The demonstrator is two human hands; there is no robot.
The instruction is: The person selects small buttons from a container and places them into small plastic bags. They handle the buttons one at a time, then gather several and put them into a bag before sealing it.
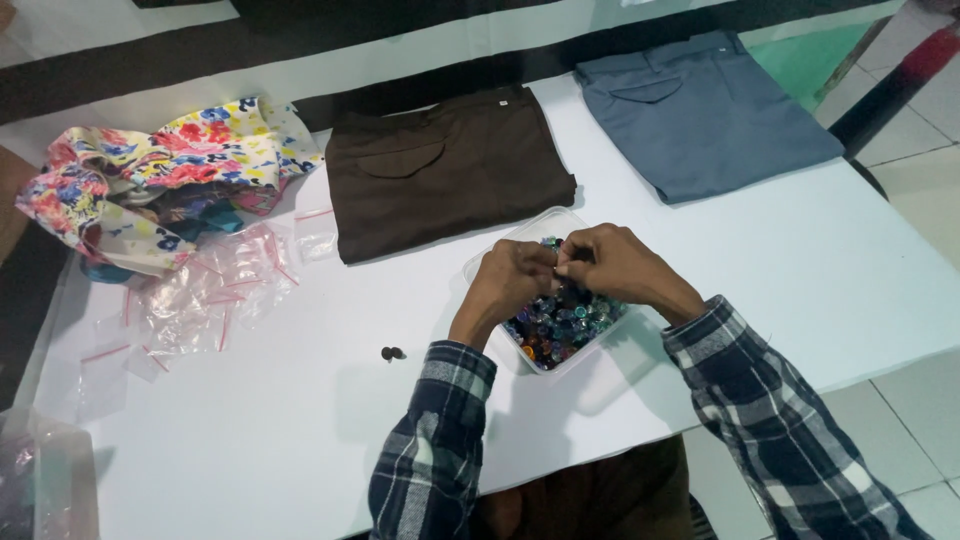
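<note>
My left hand (508, 285) and my right hand (620, 265) meet fingertip to fingertip above a clear plastic container (545, 222) filled with several small coloured buttons (560, 325). The fingers of both hands are pinched together around something tiny; what it is cannot be made out. Both sleeves are dark plaid. Two small dark buttons (393, 353) lie on the white table (250, 430) left of my left forearm.
Folded brown trousers (440, 170) and folded grey-blue trousers (700, 110) lie at the far side. A floral cloth heap (150, 175) and several small clear zip bags (200, 295) lie at the left. The table's edge runs at the right, with tiled floor beyond.
</note>
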